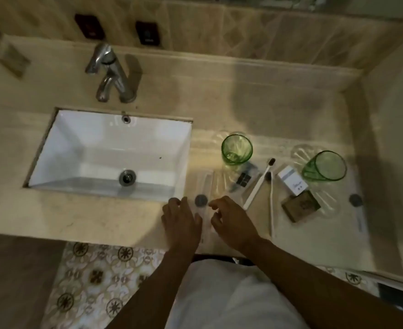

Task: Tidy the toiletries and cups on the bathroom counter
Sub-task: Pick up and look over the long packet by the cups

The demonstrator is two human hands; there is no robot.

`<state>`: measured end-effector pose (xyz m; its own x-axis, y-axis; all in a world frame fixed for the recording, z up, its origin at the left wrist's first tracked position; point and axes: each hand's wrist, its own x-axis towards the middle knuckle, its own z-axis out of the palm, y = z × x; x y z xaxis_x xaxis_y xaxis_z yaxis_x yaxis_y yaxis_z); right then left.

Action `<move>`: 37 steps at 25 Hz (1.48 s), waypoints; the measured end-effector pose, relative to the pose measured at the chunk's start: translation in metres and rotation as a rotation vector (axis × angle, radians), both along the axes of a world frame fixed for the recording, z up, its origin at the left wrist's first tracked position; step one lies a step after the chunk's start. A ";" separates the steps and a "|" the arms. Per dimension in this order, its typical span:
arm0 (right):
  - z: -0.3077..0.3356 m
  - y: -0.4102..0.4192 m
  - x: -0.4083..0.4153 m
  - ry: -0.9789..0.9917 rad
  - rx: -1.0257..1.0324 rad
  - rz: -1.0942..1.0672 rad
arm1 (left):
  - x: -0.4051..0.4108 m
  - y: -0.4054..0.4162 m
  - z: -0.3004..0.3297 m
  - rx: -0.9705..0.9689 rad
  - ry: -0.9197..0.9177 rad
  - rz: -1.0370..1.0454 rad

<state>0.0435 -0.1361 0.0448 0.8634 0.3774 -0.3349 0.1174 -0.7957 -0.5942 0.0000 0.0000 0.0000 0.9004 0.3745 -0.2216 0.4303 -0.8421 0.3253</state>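
both my hands are over the front edge of the counter [105, 217], just right of the sink [110, 153]. my left hand [180, 222] lies palm down, fingers fairly straight, fingertips near a small grey round cap [173, 201] at the sink's corner; whether they touch it i cannot tell. my right hand [231, 222] hovers beside it with fingers loosely curled, thumb and forefinger close together; nothing visibly held.

between the two hands lies a clear wrapped item [204, 224] with a grey round end [201, 200] (blurred, possibly a packaged toothbrush). it runs from the counter edge toward the back, and both hands sit just beside it, left and right. contact not confirmed.

other things, all beyond my right hand:
- green cup [236, 149], upright, behind my right hand, well apart from it.
- second green cup [325, 168], tipped on its side, far right.
- small dark sachet [243, 179] just in front of the upright cup.
- white toothbrush [258, 185] with dark bristles, lying slanted; its handle end is near my right knuckles.
- a second thin white stick [271, 210], beside the toothbrush.
- white box [293, 181] between the toothbrush and the tipped cup.
- brown square packet [301, 205] just in front of the white box.
- another grey-ended wrapped item [357, 210] at the far right.

tap [110, 74] stands behind the sink.
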 end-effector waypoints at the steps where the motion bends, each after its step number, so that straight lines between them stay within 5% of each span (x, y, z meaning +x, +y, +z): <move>1: -0.006 0.007 0.000 0.047 -0.006 0.023 | -0.001 0.001 0.000 -0.016 0.026 0.007; 7: -0.005 0.033 0.011 0.390 0.116 -0.216 | 0.002 0.001 0.004 -0.204 0.065 0.042; 13: -0.012 0.031 0.026 0.596 0.221 -0.448 | 0.012 -0.004 0.009 -0.463 0.074 0.356; 22: -0.011 0.012 0.026 0.507 0.144 -0.193 | 0.011 0.002 0.016 -0.845 -0.010 0.763; 25: -0.005 0.003 0.033 0.480 0.141 -0.061 | 0.016 0.004 0.034 -1.113 -0.076 0.860; 32: 0.041 -0.039 0.051 0.505 0.387 -0.173 | 0.052 -0.014 0.074 -1.352 -0.059 0.624; 37: 0.067 -0.100 0.064 0.440 0.395 -0.353 | 0.104 -0.057 0.095 -1.264 -0.056 0.501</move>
